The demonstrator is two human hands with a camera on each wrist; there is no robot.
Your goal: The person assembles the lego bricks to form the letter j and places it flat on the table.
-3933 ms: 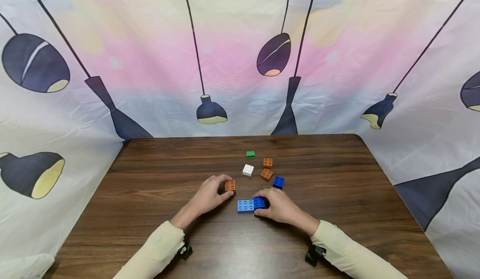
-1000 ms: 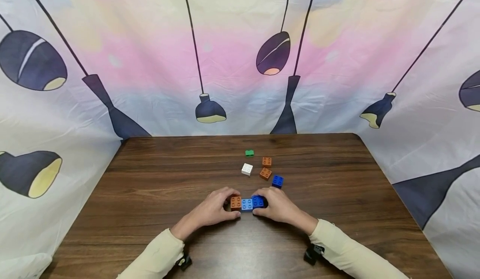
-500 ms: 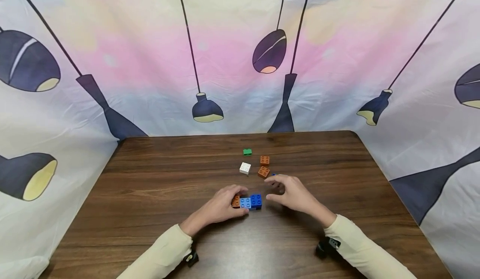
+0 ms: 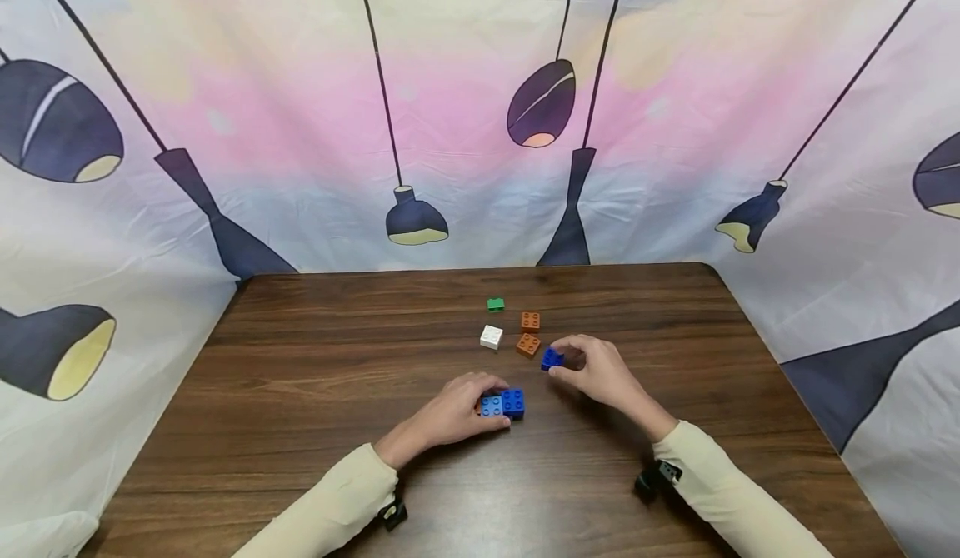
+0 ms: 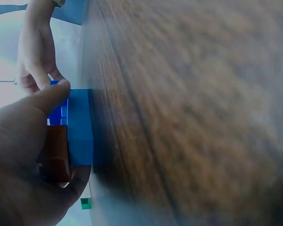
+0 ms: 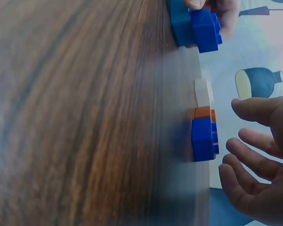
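Observation:
My left hand (image 4: pixel 453 411) grips a stack of toy bricks: a long light blue brick (image 5: pixel 80 132), with an orange brick (image 5: pixel 56 153) on its left end and a dark blue brick (image 4: pixel 513 403) on its right end. The fingers mostly cover the orange one in the head view. My right hand (image 4: pixel 603 372) is at a second dark blue brick (image 4: pixel 551 360), thumb and fingers either side of it. In the right wrist view that brick (image 6: pixel 203 139) stands on the table and the right hand's fingers are spread, apart from it.
Beyond the hands lie two more orange bricks (image 4: pixel 528 345), one behind the other, a white brick (image 4: pixel 491 337) and a small green brick (image 4: pixel 496 305). All rest on the dark wooden table (image 4: pixel 315 333). A printed cloth (image 4: pixel 465 108) hangs behind its far edge.
The orange brick was brought onto the light blue brick's left end. My right hand let go of the stacked dark blue brick and moved right and away to the loose one. My left hand slid along the stack.

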